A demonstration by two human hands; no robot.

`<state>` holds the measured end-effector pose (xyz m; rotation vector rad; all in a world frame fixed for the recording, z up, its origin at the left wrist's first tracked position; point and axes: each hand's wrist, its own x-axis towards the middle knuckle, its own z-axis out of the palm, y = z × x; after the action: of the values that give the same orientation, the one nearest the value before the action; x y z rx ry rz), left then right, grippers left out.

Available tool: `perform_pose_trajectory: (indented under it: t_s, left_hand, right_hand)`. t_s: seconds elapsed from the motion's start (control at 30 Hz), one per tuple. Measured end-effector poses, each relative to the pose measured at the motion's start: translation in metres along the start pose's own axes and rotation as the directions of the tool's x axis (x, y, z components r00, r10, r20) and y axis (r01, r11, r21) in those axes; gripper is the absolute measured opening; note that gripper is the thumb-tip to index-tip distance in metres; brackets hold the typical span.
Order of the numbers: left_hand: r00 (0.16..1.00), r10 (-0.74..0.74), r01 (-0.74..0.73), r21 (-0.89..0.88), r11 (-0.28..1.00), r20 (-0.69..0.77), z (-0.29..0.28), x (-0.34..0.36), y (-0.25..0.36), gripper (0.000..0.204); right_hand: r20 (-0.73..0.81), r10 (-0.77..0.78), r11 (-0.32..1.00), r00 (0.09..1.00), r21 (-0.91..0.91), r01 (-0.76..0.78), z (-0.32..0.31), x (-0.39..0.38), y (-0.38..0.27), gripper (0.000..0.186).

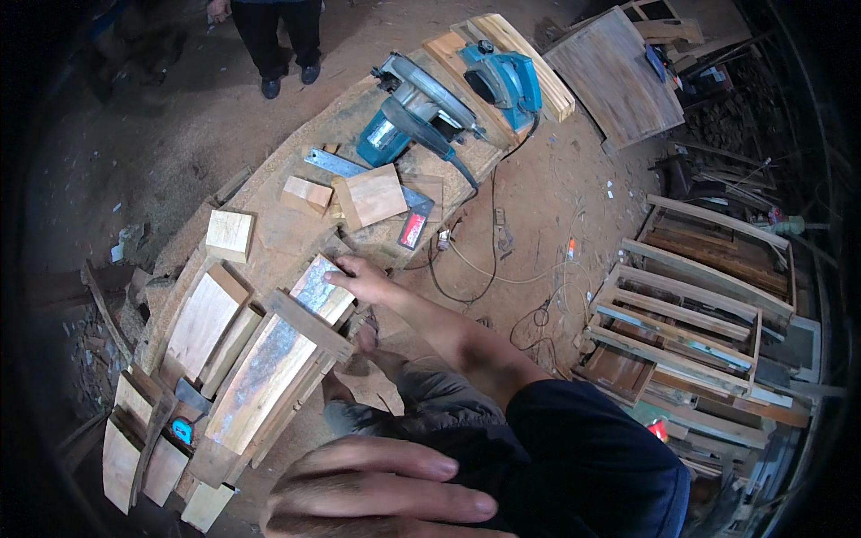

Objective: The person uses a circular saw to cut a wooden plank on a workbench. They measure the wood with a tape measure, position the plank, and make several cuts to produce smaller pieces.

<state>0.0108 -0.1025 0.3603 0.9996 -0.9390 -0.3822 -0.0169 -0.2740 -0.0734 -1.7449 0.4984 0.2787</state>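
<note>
The right hand (360,280) holds the plank (285,354) by its far end, digits bent over the edge; those on the underside are hidden. The plank, patched grey along its face, lies along the near side of the bench (278,235), with a short stick (310,325) across it. The left hand (381,493), large at the lower edge and cut off there, has its fingers stretched toward the right; its palm is hidden, so I cannot tell whether it grips anything. At the right, frames (686,309) are piled up, and brown boards (691,254) show inside the upper one; whether it has a bottom is unclear. A block (377,194) covers the middle of the square (334,162). Beyond stand the saw (404,121) and planer (507,85). A blue tape measure (182,429) sits among offcuts at the left. A person (276,40) opposite is cut off by the upper edge, and the rim is dark.
</note>
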Motion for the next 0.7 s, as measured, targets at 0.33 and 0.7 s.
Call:
perform_pose_trajectory:
  t_s: [0.33, 0.7]
  left_hand:
    - [0.96, 0.251, -0.218, -0.235, 0.947, 0.123, -0.01, -0.015, -0.054, 0.046]
    - [0.716, -0.19, 0.509, 0.317, 0.8, -0.671, -0.063, -0.137, -0.093, 0.027]
  right_hand:
    - [0.113, 0.036, 0.997, 0.993, 0.061, -0.043, -0.005, 0.003, -0.008, 0.047]
    - [0.078, 0.078, 0.997, 0.994, 0.02, -0.08, -0.001, -0.004, -0.026, 0.047]
